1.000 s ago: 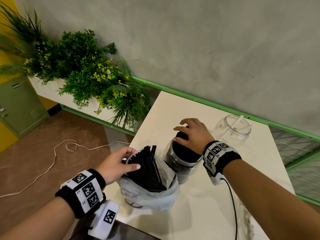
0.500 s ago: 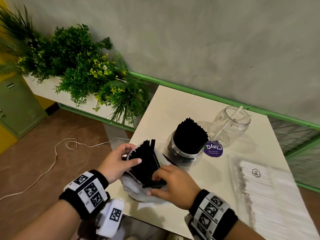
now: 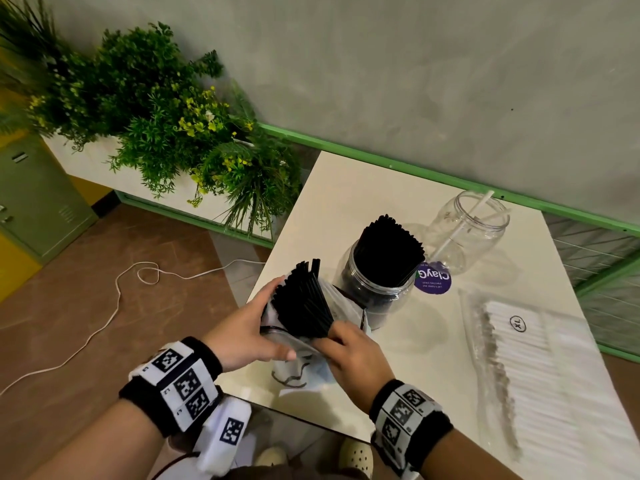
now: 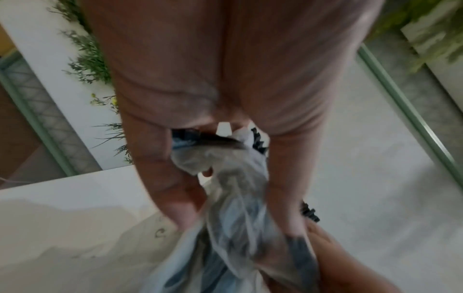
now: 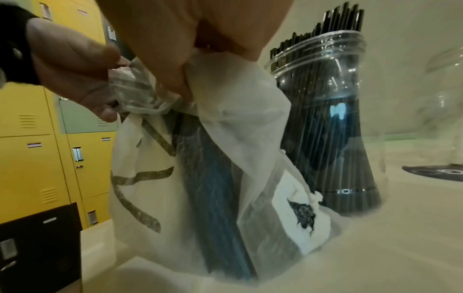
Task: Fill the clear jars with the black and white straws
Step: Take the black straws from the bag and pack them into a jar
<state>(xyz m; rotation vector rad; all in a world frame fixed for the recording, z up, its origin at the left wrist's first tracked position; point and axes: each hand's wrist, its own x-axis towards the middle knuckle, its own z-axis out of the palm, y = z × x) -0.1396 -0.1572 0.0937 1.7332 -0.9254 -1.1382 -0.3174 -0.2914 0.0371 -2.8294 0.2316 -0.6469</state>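
On the white table (image 3: 349,188), a translucent plastic bag (image 3: 298,365) of black straws (image 3: 303,299) stands upright near the front left corner. My left hand (image 3: 266,320) grips the bag's left side at its mouth. My right hand (image 3: 332,336) pinches the bag's plastic (image 5: 225,83) on the right, just below the exposed straws. Behind it a clear jar (image 3: 375,299) is packed with black straws (image 3: 389,251). A second clear jar (image 3: 474,233) at the back holds one white straw (image 3: 460,226). A flat pack of white straws (image 3: 540,368) lies on the right.
A round purple label or lid (image 3: 433,280) lies between the two jars. Green plants (image 3: 166,133) in a white planter stand left of the table, against a grey wall. Yellow and green lockers (image 5: 30,111) stand at the left. A white cable (image 3: 114,306) runs over the floor.
My right hand has left the top of the straws in the full jar and come back to the bag, gripping it by the mouth. The left hand has stayed on the bag.
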